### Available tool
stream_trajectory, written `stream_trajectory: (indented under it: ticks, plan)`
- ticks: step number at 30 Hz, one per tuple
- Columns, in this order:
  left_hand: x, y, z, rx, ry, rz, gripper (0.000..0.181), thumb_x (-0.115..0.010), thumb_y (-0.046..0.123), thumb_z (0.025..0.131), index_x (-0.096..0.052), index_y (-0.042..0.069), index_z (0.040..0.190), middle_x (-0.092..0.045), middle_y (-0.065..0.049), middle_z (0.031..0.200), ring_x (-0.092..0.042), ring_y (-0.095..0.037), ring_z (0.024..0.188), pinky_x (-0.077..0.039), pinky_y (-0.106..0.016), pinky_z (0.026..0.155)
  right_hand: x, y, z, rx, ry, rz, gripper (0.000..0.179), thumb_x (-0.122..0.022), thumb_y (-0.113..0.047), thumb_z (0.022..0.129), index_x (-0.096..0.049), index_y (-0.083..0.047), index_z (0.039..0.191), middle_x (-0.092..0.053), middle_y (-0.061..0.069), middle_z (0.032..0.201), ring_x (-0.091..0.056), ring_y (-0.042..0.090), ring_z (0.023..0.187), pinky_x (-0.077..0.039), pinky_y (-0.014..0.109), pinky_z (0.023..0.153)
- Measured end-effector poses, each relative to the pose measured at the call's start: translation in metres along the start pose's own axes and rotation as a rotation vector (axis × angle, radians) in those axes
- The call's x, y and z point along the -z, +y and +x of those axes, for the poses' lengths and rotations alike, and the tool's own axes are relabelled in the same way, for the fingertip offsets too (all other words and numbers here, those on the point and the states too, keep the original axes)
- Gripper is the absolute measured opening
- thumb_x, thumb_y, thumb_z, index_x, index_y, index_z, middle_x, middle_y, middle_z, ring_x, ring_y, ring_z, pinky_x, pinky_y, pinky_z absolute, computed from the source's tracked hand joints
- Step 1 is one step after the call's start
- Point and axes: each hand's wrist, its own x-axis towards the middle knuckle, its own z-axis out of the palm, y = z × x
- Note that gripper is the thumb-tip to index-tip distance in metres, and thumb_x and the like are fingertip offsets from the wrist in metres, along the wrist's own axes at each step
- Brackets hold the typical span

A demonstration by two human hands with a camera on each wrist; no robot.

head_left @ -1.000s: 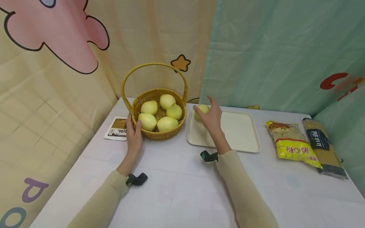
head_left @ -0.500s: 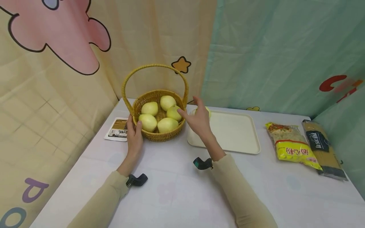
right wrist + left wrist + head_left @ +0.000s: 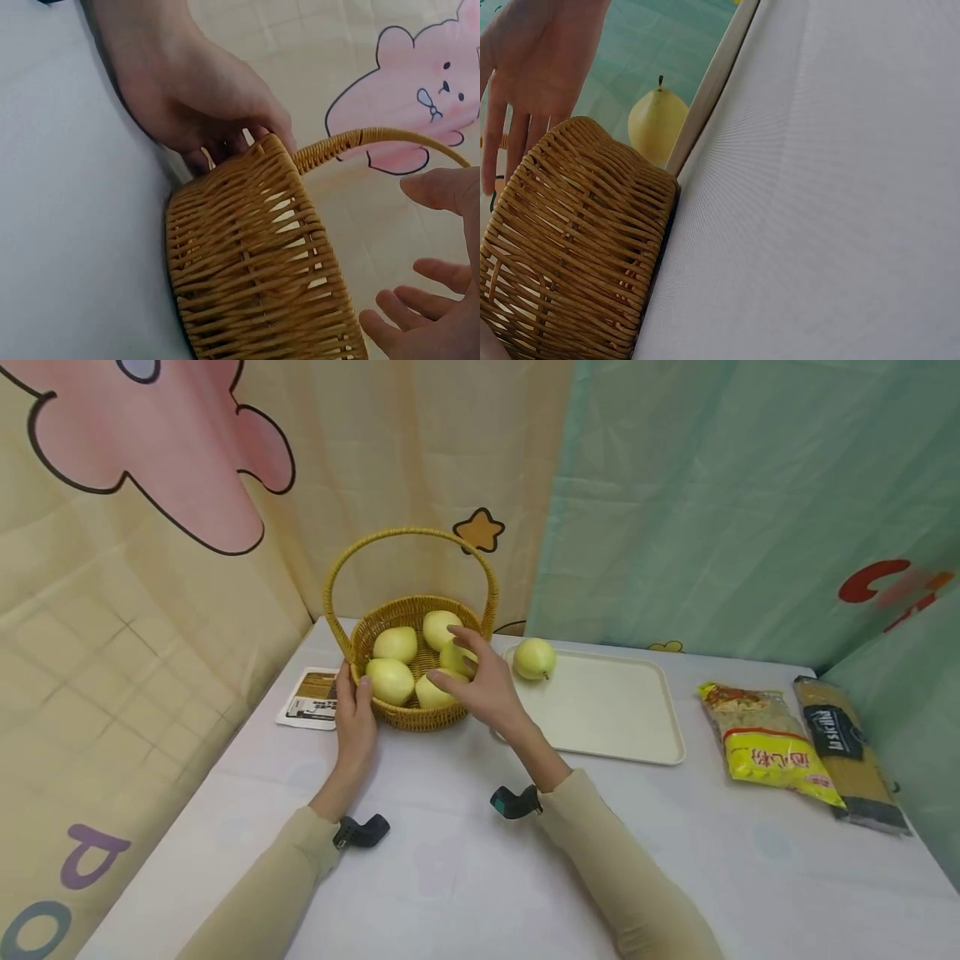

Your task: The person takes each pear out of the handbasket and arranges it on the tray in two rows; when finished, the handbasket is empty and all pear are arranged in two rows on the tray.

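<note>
A woven wicker basket (image 3: 422, 719) with a tall arched handle holds several pale yellow-green pears (image 3: 395, 645). At its left side my left hand (image 3: 356, 720) grips the rim; the right wrist view shows that hand's thumb (image 3: 279, 133) over the edge and its fingers against the wall. My right hand (image 3: 489, 689) hovers over the basket's right side, thumb and fingers spread above the pears there and partly covering two of them. A single pear (image 3: 535, 659) rests at the back left corner of a cream tray (image 3: 611, 706), right beside the basket.
Partly behind my left hand lies a flat printed packet (image 3: 309, 700). To the right of the tray are a yellow noodle bag (image 3: 772, 739) and a long pasta pack (image 3: 851, 752). Printed curtains (image 3: 675, 510) close off the back and sides of the white-covered table.
My right hand has let go of the pear on the tray and moved left over the basket. The left hand stays at the basket's rim.
</note>
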Motion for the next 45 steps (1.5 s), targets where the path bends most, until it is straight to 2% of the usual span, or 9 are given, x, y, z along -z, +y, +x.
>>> stream_trajectory:
  ticks: [7, 11, 18, 22, 26, 29, 34, 38, 45]
  plan:
    - [0.001, 0.002, 0.0, 0.003, 0.006, 0.003, 0.061, -0.037, 0.034, 0.115, -0.019, 0.012, 0.169, -0.024, -0.009, 0.175, -0.021, -0.023, 0.162, -0.017, -0.04, 0.134, -0.023, -0.007, 0.024, 0.016, -0.191, 0.004, 0.068, -0.078, -0.027, 0.097, -0.047, -0.013, 0.157, -0.048, 0.01, 0.161, -0.045, 0.031, 0.15, -0.044, 0.048, 0.121]
    - [-0.001, 0.003, 0.0, -0.005, -0.004, 0.002, 0.06, -0.037, 0.031, 0.116, -0.019, 0.011, 0.169, -0.024, -0.009, 0.174, -0.022, -0.022, 0.161, -0.018, -0.04, 0.133, -0.029, -0.011, 0.038, -0.038, -0.302, 0.056, 0.066, -0.077, -0.025, 0.098, -0.049, -0.009, 0.156, -0.049, 0.014, 0.161, -0.045, 0.033, 0.15, -0.042, 0.052, 0.122]
    - [0.0, 0.009, 0.001, 0.013, -0.015, -0.016, 0.058, -0.035, 0.022, 0.116, -0.018, 0.005, 0.168, -0.022, -0.015, 0.174, -0.019, -0.028, 0.162, -0.016, -0.044, 0.134, -0.028, -0.013, 0.066, -0.139, -0.492, -0.009, 0.055, -0.07, -0.027, 0.102, -0.055, -0.007, 0.151, -0.056, 0.015, 0.155, -0.054, 0.026, 0.143, -0.05, 0.04, 0.115]
    - [-0.001, 0.014, -0.001, 0.032, -0.031, -0.014, 0.059, -0.034, 0.024, 0.116, -0.016, 0.006, 0.169, -0.02, -0.013, 0.175, -0.018, -0.026, 0.162, -0.016, -0.042, 0.134, -0.024, -0.009, 0.079, -0.169, -0.58, -0.005, 0.052, -0.068, -0.024, 0.102, -0.057, -0.002, 0.148, -0.061, 0.019, 0.149, -0.061, 0.026, 0.134, -0.055, 0.043, 0.108]
    - [-0.002, 0.006, 0.0, 0.008, -0.027, 0.001, 0.06, -0.034, 0.034, 0.116, -0.016, 0.013, 0.17, -0.021, -0.007, 0.176, -0.019, -0.02, 0.162, -0.017, -0.037, 0.133, -0.021, 0.002, 0.086, -0.147, -0.599, 0.006, 0.047, -0.069, -0.018, 0.101, -0.061, 0.0, 0.144, -0.065, 0.018, 0.144, -0.065, 0.027, 0.129, -0.057, 0.044, 0.105]
    - [-0.001, 0.01, -0.002, 0.012, -0.021, -0.004, 0.06, -0.035, 0.03, 0.116, -0.016, 0.01, 0.169, -0.021, -0.01, 0.175, -0.019, -0.023, 0.162, -0.016, -0.04, 0.134, -0.023, 0.012, 0.088, -0.085, -0.588, -0.033, 0.044, -0.073, -0.02, 0.1, -0.066, -0.002, 0.139, -0.07, 0.014, 0.139, -0.067, 0.024, 0.124, -0.059, 0.037, 0.102]
    - [0.0, 0.004, 0.001, 0.018, -0.004, -0.004, 0.06, -0.036, 0.029, 0.116, -0.017, 0.01, 0.169, -0.021, -0.01, 0.175, -0.02, -0.023, 0.162, -0.017, -0.039, 0.134, -0.035, 0.013, 0.089, -0.015, -0.607, -0.235, 0.053, -0.08, -0.032, 0.094, -0.068, -0.009, 0.14, -0.068, 0.007, 0.141, -0.064, 0.023, 0.129, -0.053, 0.036, 0.108]
    - [-0.002, 0.002, 0.001, 0.012, 0.007, 0.005, 0.06, -0.036, 0.033, 0.116, -0.019, 0.011, 0.169, -0.023, -0.008, 0.175, -0.021, -0.022, 0.162, -0.018, -0.039, 0.133, -0.04, 0.01, 0.09, -0.011, -0.645, -0.364, 0.065, -0.085, -0.034, 0.09, -0.063, -0.011, 0.146, -0.064, 0.008, 0.146, -0.062, 0.023, 0.127, -0.051, 0.036, 0.108]
    - [-0.002, 0.0, 0.001, 0.003, 0.01, 0.021, 0.06, -0.036, 0.032, 0.116, -0.019, 0.009, 0.169, -0.024, -0.01, 0.175, -0.021, -0.023, 0.162, -0.018, -0.039, 0.133, -0.046, 0.01, 0.09, -0.02, -0.621, -0.409, 0.067, -0.089, -0.032, 0.086, -0.064, -0.012, 0.145, -0.066, 0.007, 0.143, -0.063, 0.02, 0.12, -0.052, 0.032, 0.104]
